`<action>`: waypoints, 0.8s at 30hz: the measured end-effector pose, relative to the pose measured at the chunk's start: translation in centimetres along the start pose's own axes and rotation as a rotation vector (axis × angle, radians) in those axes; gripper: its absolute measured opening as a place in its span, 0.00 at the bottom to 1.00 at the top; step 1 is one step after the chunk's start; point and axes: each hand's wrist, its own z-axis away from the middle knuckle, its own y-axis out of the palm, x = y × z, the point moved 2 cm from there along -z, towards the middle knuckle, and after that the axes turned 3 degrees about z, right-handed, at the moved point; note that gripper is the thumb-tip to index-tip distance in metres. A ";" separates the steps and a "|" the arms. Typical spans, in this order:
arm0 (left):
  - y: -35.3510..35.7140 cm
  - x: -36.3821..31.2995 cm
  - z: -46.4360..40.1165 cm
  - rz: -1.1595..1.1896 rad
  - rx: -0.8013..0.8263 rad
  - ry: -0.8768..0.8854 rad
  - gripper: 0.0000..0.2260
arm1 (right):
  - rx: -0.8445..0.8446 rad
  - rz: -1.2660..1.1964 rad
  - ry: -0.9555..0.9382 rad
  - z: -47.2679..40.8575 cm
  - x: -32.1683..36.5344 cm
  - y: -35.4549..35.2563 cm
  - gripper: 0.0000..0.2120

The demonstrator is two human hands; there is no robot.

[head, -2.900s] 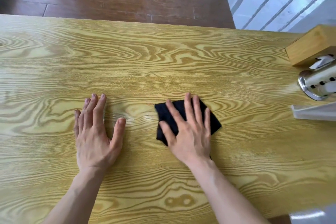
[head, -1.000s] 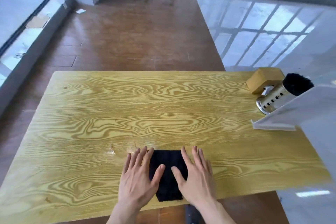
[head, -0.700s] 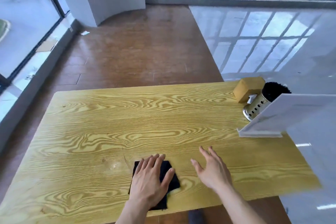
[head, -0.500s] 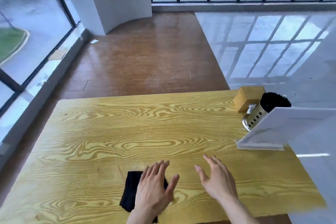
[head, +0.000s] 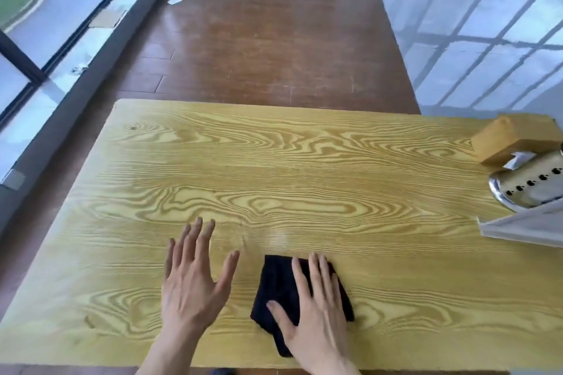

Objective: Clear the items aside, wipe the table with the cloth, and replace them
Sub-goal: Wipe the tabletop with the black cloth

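Head view: cloth (head: pixel 278 289) under flat right fingers (head: pixel 316 271).

yellow wood-grain table (head: pixel 274 161): black cloth (head: pixel 274 286) near front edge; wooden box (head: pixel 511 138), metal holder (head: pixel 530 189), white stand (head: pixel 524 225) far right.

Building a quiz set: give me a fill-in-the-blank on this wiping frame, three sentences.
1. The ____ hand presses flat on the black cloth.
2. The left hand rests flat on the bare ____, beside the cloth.
3. The wooden block, metal holder and white stand sit at the table's ____ edge.

Missing words: right; table; right
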 end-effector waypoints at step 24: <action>3.8 8.8 -5.7 0.137 0.020 0.077 0.31 | -0.208 0.143 0.252 -16.0 14.2 5.1 0.37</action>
